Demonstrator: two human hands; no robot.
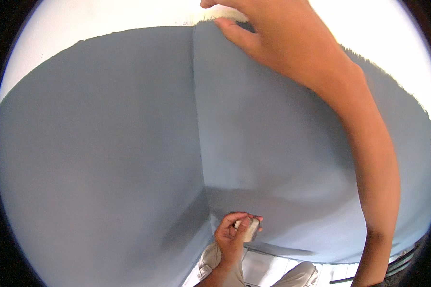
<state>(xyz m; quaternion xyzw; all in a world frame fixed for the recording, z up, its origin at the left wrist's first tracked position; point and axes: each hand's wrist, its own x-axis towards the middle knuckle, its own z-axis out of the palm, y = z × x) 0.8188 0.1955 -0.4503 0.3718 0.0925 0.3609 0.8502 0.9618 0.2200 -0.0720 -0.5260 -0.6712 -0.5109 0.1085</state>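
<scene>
My right hand [268,33] is raised to the top of the painted wall, beside the inner corner. Its thumb and a fingertip are apart, with a pale yellowish patch of wall showing between them; the other fingers are hidden or cut off by the upper edge. Low down near the corner, my left hand [231,234] grips a small off-white, block-like thing [251,230] with a darker edge, thumb on its face and fingers curled behind. Whether it is a tape roll or a solid block, I cannot tell.
Two blue-grey walls [105,143] meet at a vertical corner, with white wall [57,33] above an edge that is ragged on the right. My knees in light trousers [297,276] are below, over a whitish floor [266,268]. Dark bar-like objects [402,265] stand at lower right.
</scene>
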